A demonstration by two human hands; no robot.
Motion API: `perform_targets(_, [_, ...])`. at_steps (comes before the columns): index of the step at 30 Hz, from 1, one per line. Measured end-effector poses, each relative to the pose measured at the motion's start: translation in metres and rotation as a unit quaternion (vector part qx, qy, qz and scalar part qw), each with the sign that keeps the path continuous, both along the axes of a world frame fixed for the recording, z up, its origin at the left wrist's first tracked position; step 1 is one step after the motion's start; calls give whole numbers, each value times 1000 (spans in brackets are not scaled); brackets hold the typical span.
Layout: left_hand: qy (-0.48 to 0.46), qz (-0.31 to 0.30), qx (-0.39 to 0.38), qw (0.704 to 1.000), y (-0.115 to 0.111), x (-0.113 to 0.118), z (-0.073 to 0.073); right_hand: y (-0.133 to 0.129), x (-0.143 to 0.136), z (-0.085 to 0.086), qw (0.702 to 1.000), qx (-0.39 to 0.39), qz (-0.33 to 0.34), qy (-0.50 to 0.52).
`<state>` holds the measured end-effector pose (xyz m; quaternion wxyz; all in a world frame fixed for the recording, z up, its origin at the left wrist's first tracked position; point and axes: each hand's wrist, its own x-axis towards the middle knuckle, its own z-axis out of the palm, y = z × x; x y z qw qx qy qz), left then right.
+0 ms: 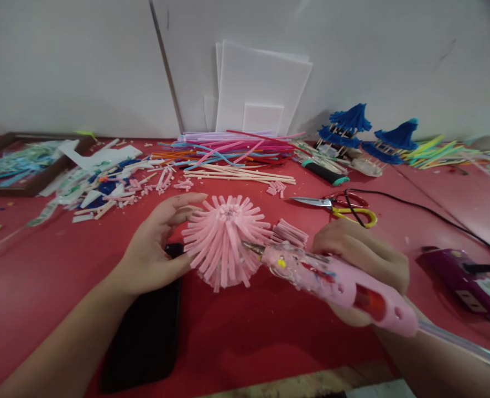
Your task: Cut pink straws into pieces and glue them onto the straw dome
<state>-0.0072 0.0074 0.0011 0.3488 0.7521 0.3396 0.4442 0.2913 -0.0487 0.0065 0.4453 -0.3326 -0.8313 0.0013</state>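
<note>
A round pink piece [225,237], made of many short fuzzy strips fanned out from a centre, is held up in front of me. My left hand [160,243] grips it from the left, thumb below and fingers behind its edge. My right hand [359,260] is wrapped round a pink hot glue gun [340,282], whose metal nozzle points left and meets the right side of the strips. A clear glue stick [464,342] runs out of the gun's back end. Short cut pink strips [290,233] lie on the table just behind the nozzle.
A black phone [145,331] lies under my left wrist. Scissors [336,207], a green-handled tool [326,172] and a purple power socket [464,279] with a black cable are at the right. Coloured stems [232,149], scraps [108,182] and blue roof-like pieces [348,127] line the wall.
</note>
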Motion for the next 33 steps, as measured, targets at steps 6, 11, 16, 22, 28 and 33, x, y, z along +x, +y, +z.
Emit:
perform_targets(6, [-10, -3, -12, 1000, -2, 1, 2, 0, 1, -1, 1000, 4, -2, 2])
perform_targets(11, [3, -4, -11, 1000, -3, 2, 2, -1, -2, -4, 1000, -14, 2, 5])
perform_targets(16, [19, -15, -2, 1000, -2, 0, 1, -1, -5, -6, 1000, -6, -7, 8])
perform_targets(22, [32, -25, 14, 999, -2, -4, -2, 1, -9, -2, 1000, 5, -17, 6])
perform_targets(28, [39, -15, 15, 999, -2, -5, -3, 0, -15, 5, 999, 19, -38, 3])
perform_targets(33, [45, -22, 29, 998, -2, -5, -5, -2, -13, 8, 999, 27, -32, -17])
